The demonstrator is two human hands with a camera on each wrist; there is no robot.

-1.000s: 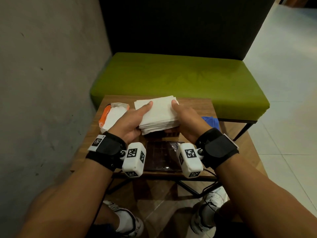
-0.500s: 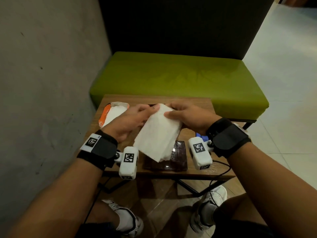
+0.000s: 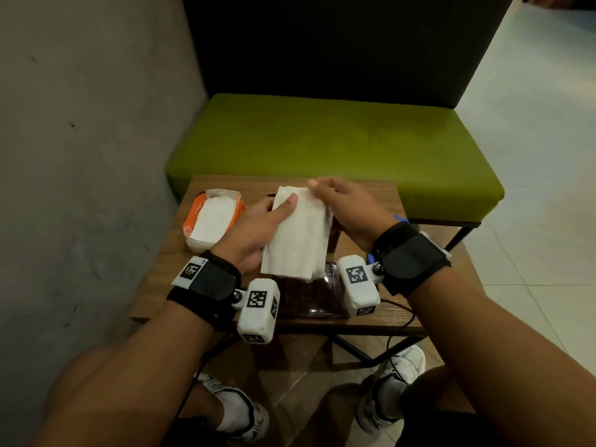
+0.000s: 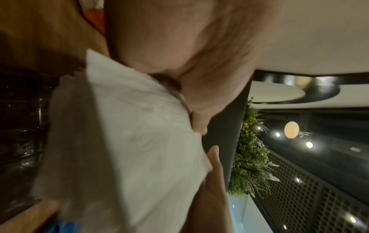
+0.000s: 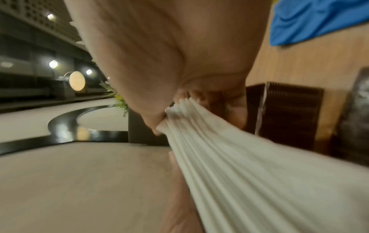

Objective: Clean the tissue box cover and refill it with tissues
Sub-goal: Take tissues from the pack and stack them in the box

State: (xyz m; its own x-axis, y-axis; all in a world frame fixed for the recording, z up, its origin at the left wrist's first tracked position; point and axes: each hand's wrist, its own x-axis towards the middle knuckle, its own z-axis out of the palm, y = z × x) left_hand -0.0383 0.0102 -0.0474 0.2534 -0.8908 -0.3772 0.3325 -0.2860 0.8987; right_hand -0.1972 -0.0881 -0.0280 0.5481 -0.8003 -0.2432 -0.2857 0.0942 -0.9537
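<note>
Tissue stack (image 3: 298,233) raised further; no writing legible.

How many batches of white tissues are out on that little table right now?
2. One stack of tissues is held above the table by both hands; another lies in the open orange pack at the table's far left. More may be hidden.

Grey concrete wall (image 3: 90,140) on the left. Green bench (image 3: 322,140) ahead, dark backrest panel (image 3: 338,43) behind it. Wooden tabletop (image 3: 161,279) on a black metal frame. Pale tiled floor (image 3: 541,156) right. Dim light.
</note>
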